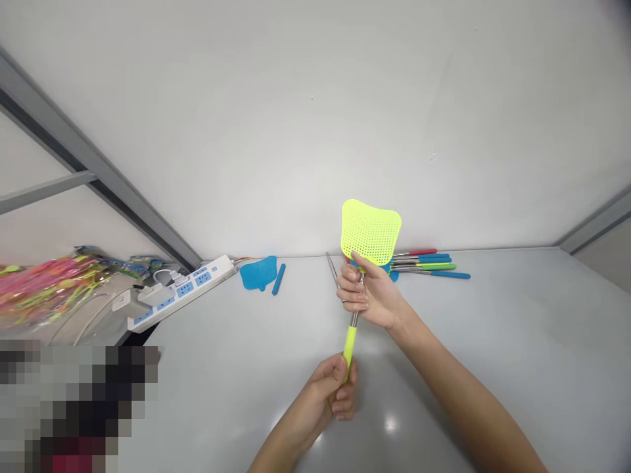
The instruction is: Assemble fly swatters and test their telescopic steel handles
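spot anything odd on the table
A blue plastic swatter head lies loose near the power strip, apart from any shaft, with a short blue grip beside it, so it looks unassembled or broken off.

**Lime-yellow fly swatter (353,320) held nearly upright in both hands**

Its perforated plastic head (371,230), a rounded square with softly scalloped edges, sits at the top, above the desk's far edge. The slim steel shaft (354,318) runs down from the right hand (367,295), curled just below the head, to the lime grip (350,348), wrapped in the left hand (335,391).
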`<state>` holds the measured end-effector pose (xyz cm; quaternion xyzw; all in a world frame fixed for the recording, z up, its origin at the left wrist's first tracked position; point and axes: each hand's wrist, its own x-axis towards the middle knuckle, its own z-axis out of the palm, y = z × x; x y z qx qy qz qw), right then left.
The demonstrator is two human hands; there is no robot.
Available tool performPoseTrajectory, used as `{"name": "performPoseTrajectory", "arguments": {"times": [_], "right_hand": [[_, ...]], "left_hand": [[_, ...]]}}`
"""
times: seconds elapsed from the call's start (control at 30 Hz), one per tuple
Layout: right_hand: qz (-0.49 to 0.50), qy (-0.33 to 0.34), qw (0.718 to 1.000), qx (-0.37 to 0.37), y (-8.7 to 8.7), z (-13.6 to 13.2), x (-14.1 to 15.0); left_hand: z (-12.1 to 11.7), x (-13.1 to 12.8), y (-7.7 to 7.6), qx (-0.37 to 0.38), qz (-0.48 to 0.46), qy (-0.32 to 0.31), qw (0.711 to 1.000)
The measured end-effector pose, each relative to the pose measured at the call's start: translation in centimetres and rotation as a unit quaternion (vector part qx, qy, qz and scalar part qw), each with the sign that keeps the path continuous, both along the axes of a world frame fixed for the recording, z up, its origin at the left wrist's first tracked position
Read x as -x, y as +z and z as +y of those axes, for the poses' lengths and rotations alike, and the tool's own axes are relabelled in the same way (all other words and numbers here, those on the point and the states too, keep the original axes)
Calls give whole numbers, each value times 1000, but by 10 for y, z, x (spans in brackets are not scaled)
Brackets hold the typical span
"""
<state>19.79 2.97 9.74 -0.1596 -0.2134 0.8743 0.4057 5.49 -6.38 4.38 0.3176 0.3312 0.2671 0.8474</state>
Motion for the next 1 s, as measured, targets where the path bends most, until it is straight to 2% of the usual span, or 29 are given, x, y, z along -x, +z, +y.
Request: {"name": "performPoseTrajectory", "arguments": {"times": [0.07,0.17,0.23,0.3,0.4,0.53,0.63,0.77,1.0], "right_hand": [[-10,29,999,-11,-2,-4,1],[-48,101,993,-42,-3,-11,7],[-70,121,988,-67,-2,-17,14],[-83,70,991,-77,-2,-23,24],[-100,-65,991,-59,-6,-28,39],[-106,-161,980,-52,-11,-30,48],[-132,-189,971,-71,-10,-30,50],[-151,-200,964,-86,-9,-30,52],[-168,-202,962,-78,-11,-32,56]], "left_hand": [[-1,2,-1,-22,17,-10,1000],[-4,1,-4,-87,92,-6,992],[-5,-2,-7,-99,141,2,985],[-6,-4,-12,-85,192,25,977],[-3,-5,-23,-96,297,84,946],[5,-7,-38,-213,378,166,885],[10,-12,-49,-252,379,212,865],[12,-18,-59,-251,371,266,854],[10,-18,-64,-249,360,284,853]]}}
